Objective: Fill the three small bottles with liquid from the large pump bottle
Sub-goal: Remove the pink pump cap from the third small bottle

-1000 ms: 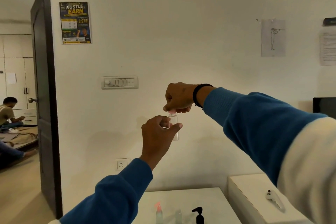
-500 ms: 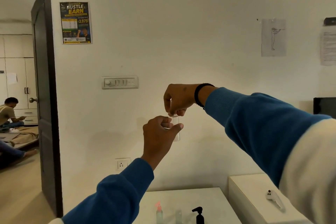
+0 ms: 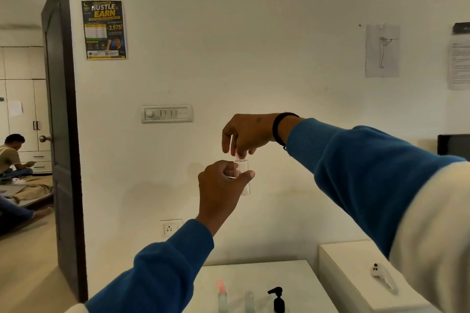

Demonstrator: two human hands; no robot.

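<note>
Bottle [image 3: 244, 177], small and clear, raised before the wall [image 3: 254, 46], gripped by the left hand [image 3: 220, 187] with fingers curled round it, while the right hand [image 3: 245, 134] pinches the pink cap [image 3: 239, 154] at its top. Below on the white surface [image 3: 300, 277]: pink-topped bottle [image 3: 222, 296], clear bottle [image 3: 249, 301] beside it, black pump bottle [image 3: 277, 300] at the right, all standing apart; white remote [image 3: 382, 277] on the neighbouring white cabinet [image 3: 343, 274]. Switch panel [image 3: 167, 113], socket [image 3: 170, 228], poster [image 3: 104, 29] and sketch [image 3: 382, 50] on the wall, dark open door [image 3: 61, 119] at left with a seated person [image 3: 11, 157] beyond.
</note>
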